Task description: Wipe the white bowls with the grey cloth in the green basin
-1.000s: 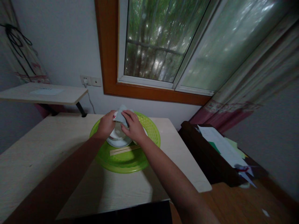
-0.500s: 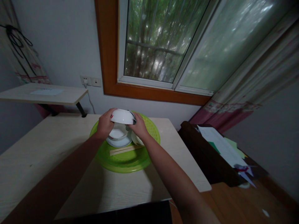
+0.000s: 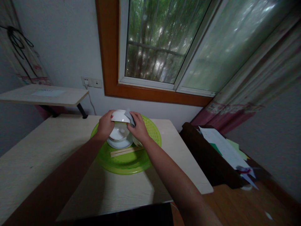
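A white bowl (image 3: 119,116) with a red mark is tipped on its side above the basin. My left hand (image 3: 105,124) grips its left rim, fingers closed. On the bowl's right side, my right hand (image 3: 139,127) pinches a thin grey cloth (image 3: 129,117) against the wall; the cloth's exact kind is hard to make out. Below them, a second white bowl (image 3: 118,132) rests on a white plate (image 3: 119,144) inside a round green plastic basin (image 3: 127,168). Pale chopsticks (image 3: 124,151) lie in front of the plate. Another light dish (image 3: 136,142) is partly hidden behind my right wrist.
The basin stands on a pale wooden table (image 3: 82,188). A raised shelf (image 3: 70,95) with a sheet of paper is at the left. Behind is a wall with sockets (image 3: 91,82) and a window. Right of the table, papers (image 3: 223,147) lie on dark furniture.
My right hand has turned and shifted slightly on the bowl's side, and more of the grey cloth now shows above the rim. The bowl has tilted a little; my left hand barely moved.
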A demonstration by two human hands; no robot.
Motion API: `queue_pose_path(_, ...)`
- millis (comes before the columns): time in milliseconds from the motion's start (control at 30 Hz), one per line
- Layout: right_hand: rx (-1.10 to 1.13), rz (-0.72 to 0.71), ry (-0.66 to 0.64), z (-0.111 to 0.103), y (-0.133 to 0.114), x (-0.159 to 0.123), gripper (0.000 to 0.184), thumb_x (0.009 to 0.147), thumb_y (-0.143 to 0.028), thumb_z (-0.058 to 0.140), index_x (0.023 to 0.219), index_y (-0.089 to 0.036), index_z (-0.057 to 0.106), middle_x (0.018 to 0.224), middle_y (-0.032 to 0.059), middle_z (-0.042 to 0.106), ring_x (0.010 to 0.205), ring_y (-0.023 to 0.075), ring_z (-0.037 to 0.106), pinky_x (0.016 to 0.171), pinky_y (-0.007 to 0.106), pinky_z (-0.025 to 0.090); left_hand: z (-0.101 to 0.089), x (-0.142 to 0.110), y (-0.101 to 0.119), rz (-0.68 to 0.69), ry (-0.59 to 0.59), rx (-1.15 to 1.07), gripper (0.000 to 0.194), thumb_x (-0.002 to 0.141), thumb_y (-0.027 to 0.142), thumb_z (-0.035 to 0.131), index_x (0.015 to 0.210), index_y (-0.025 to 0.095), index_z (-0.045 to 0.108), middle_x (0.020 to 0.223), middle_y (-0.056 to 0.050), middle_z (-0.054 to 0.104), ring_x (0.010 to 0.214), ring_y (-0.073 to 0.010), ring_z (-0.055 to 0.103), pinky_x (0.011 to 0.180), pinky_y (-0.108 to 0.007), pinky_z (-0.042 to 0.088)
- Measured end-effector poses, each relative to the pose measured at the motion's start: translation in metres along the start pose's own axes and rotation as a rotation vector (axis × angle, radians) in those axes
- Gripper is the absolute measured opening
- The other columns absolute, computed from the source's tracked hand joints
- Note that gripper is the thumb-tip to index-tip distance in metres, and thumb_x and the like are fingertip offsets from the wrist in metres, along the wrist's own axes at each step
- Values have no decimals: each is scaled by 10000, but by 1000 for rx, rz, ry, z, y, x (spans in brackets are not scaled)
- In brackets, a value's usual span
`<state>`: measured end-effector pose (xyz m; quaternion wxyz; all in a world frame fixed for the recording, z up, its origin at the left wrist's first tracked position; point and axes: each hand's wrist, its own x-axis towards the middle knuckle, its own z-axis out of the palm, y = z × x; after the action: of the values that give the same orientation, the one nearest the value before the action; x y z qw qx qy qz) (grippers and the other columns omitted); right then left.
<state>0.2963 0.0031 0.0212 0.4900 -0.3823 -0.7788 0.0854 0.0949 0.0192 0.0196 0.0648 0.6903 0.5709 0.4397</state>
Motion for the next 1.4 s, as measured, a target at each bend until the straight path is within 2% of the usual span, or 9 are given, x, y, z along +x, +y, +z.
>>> queue_pose_path(167,-80,-165,-42,1,-9,-2,617,841,-225,635,1446,-228,511,1408,126,537,1330,275,491,1164,470,406,-1,-1,2,43,-43,18,537,767,58,447,1248,196,642,1152,-87,731,1055,-233,659,939,-319,484)
queue_pose_path(267,-98,-203,-73,1,-11,-2,636,838,-219,644,1457,-237,500,1429,124,529,1353,279,473,1182,485,386,0,-1,3,40,-52,37,495,799,87,457,1242,204,647,1153,-86,734,1055,-235,662,944,-324,484)
queue_pose_path(467,-24,-98,-1,1,-9,1,566,846,-232,655,1401,-232,541,1383,117,553,1308,261,514,1158,445,416,-2,-1,3,41,-7,-3,524,781,76,443,1248,191,651,1173,-88,732,1079,-235,661,965,-330,487)
queue_pose_path(700,39,45,38,-2,3,4,585,722,-165,686,1297,-218,592,1276,105,592,1217,263,566,1099,435,460,-4,0,2,22,41,-84,560,742,61,448,1250,182,650,1195,-78,730,1091,-219,659,977,-321,493)
queue_pose_path(833,41,75,34,-1,11,4,605,685,-161,694,1282,-203,607,1261,107,613,1196,272,577,1084,437,466,-5,-1,2,48,68,-156,551,731,65,448,1230,173,655,1189,-72,732,1082,-212,663,964,-311,498)
queue_pose_path(1000,60,93,17,4,20,3,651,644,-174,721,1287,-156,622,1250,127,640,1174,291,595,1063,438,479,-5,-3,4,68,45,-192,540,733,89,463,1223,196,664,1193,-51,737,1066,-206,669,951,-299,502)
queue_pose_path(1233,88,110,-34,7,25,2,712,648,-221,736,1346,-198,601,1289,112,650,1186,295,607,1072,454,474,-6,-4,9,65,34,-228,468,775,142,481,1204,194,661,1192,-51,738,1070,-204,669,948,-307,508)
queue_pose_path(1400,114,127,-59,7,25,2,742,633,-222,758,1354,-179,590,1286,121,652,1177,287,617,1064,436,482,-6,-3,6,63,39,-256,422,789,174,521,1196,193,629,1160,-56,741,1034,-195,678,895,-284,517)
